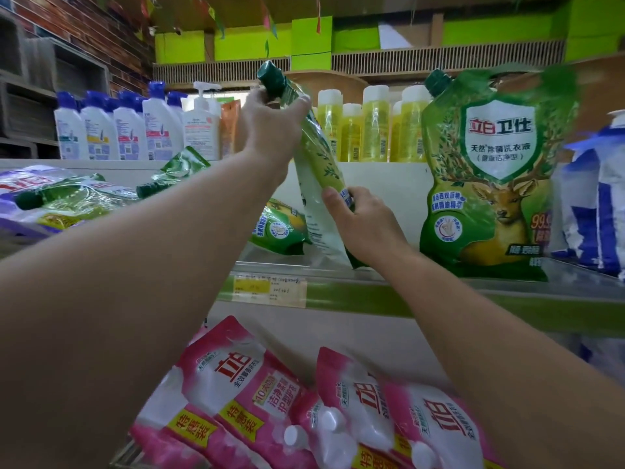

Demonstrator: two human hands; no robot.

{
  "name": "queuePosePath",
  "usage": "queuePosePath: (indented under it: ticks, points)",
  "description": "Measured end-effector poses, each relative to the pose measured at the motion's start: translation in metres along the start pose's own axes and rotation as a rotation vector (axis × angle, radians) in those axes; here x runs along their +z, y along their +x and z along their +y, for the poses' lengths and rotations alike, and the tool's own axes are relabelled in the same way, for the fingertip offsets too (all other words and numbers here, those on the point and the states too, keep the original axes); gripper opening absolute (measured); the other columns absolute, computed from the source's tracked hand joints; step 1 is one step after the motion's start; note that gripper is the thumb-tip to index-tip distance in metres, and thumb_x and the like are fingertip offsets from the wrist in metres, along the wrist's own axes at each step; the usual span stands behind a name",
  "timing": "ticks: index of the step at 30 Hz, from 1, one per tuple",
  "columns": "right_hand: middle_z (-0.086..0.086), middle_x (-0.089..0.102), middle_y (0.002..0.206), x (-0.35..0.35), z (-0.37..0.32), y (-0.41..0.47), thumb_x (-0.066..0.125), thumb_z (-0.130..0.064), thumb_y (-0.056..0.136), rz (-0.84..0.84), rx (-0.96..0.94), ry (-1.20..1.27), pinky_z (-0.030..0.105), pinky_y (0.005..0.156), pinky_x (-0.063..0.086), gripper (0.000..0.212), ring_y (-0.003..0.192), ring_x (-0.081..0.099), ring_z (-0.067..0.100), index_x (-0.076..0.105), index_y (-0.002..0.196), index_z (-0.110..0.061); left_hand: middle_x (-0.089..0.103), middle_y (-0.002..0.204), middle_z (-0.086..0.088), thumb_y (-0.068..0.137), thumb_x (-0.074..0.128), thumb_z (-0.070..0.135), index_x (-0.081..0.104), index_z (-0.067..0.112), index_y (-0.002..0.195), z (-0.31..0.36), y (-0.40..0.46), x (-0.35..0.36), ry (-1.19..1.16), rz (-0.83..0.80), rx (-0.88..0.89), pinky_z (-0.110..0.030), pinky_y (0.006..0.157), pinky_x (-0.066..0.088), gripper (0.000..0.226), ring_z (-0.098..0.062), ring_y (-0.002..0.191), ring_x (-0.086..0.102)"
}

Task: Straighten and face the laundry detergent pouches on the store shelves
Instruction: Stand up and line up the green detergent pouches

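Green and edge-on to the camera, a detergent pouch (318, 170) stands tilted on the upper shelf (439, 299), held between both hands. The left hand (270, 126) grips its neck just under the dark cap (270, 77), while the right hand (365, 225) pinches its lower edge. Just right stands another green pouch (490, 177), upright, label forward; pink pouches (243, 394) lie on the shelf below.

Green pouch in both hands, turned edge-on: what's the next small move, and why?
Probably rotate the green pouch until its printed front faces the aisle, then stand it beside the upright deer pouch. The left hand grips it near the cap, the right hand holds its lower edge, and only its side shows, while the neighbour already faces out.
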State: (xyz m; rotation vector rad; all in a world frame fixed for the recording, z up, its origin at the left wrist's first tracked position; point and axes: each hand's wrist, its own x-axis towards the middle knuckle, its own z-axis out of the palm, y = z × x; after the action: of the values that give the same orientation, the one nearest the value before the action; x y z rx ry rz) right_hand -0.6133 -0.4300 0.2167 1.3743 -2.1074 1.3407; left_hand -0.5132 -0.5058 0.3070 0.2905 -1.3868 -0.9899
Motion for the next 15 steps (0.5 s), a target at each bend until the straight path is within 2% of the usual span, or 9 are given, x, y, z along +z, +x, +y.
queuePosePath:
  ticks: [2, 5, 9, 11, 13, 15]
  points:
    - [0.006, 0.051, 0.11, -0.001, 0.001, 0.0, 0.029, -0.064, 0.091, 0.013, 0.013, 0.006, 0.036, 0.079, 0.04, 0.061, 0.097, 0.048, 0.022, 0.046, 0.127, -0.018, 0.056, 0.111, 0.001, 0.088, 0.066, 0.036, 0.05, 0.015, 0.13, -0.005, -0.01, 0.003, 0.043, -0.083, -0.034, -0.017, 0.066, 0.042, 0.049, -0.006, 0.087, 0.052]
    - [0.006, 0.051, 0.112, -0.002, 0.001, -0.002, 0.03, -0.064, 0.091, 0.02, 0.022, 0.021, 0.037, 0.08, 0.04, 0.06, 0.099, 0.048, 0.022, 0.046, 0.128, -0.018, 0.057, 0.114, 0.002, 0.083, 0.067, 0.05, 0.041, 0.019, 0.14, -0.016, -0.027, 0.007, 0.093, -0.238, -0.164, -0.022, 0.076, 0.041, 0.07, -0.011, 0.091, 0.054]
    - [0.006, 0.051, 0.112, -0.003, 0.0, -0.004, 0.03, -0.064, 0.091, 0.015, 0.027, 0.042, 0.036, 0.076, 0.036, 0.059, 0.097, 0.047, 0.022, 0.047, 0.126, -0.019, 0.044, 0.143, -0.006, 0.073, 0.068, 0.066, 0.008, 0.033, 0.152, -0.031, -0.038, 0.01, 0.153, -0.286, -0.301, -0.039, 0.086, 0.035, 0.104, -0.031, 0.125, 0.045]
    - [0.007, 0.052, 0.113, -0.001, -0.001, -0.004, 0.032, -0.063, 0.091, 0.007, 0.029, 0.052, 0.038, 0.079, 0.038, 0.058, 0.099, 0.048, 0.023, 0.048, 0.125, -0.019, 0.033, 0.151, -0.012, 0.069, 0.07, 0.067, -0.006, 0.033, 0.152, -0.037, -0.044, 0.014, 0.144, -0.261, -0.381, -0.049, 0.098, 0.036, 0.117, -0.037, 0.134, 0.037]
    - [0.007, 0.052, 0.115, 0.0, -0.002, -0.006, 0.034, -0.059, 0.092, -0.008, 0.025, 0.063, 0.039, 0.081, 0.04, 0.052, 0.101, 0.049, 0.024, 0.049, 0.124, -0.019, 0.032, 0.15, -0.014, 0.068, 0.073, 0.065, -0.002, 0.022, 0.152, -0.043, -0.053, 0.018, 0.112, -0.194, -0.437, -0.05, 0.104, 0.034, 0.12, -0.036, 0.134, 0.037]
    - [0.008, 0.052, 0.118, 0.001, -0.002, -0.008, 0.034, -0.052, 0.094, -0.029, 0.013, 0.082, 0.038, 0.084, 0.039, 0.046, 0.105, 0.048, 0.025, 0.048, 0.124, -0.02, 0.042, 0.139, -0.014, 0.067, 0.075, 0.063, 0.014, 0.012, 0.146, -0.047, -0.059, 0.02, 0.077, -0.138, -0.467, -0.042, 0.098, 0.039, 0.112, -0.031, 0.121, 0.046]
